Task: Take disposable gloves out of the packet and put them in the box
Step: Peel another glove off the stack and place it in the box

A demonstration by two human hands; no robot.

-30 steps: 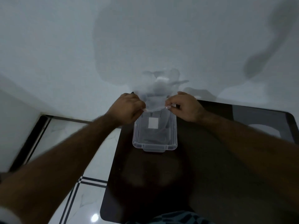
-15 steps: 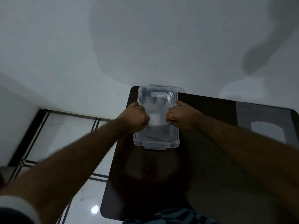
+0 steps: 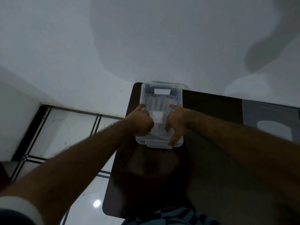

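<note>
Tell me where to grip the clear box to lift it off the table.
Grip the clear box by its two long side rims, one hand from each side. The rim lips overhang the walls, the dark table lies bare beside it, and the glove lies flat inside.

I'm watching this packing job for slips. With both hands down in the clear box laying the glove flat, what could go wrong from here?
1. The box sits at the table's far left corner; a push from the left hand or right hand might slide it toward the edge.
2. The glove is thin and light, so it may cling to the fingers and lift out as the hands withdraw.
3. Dim light and clear plastic make folds hard to spot.
</note>
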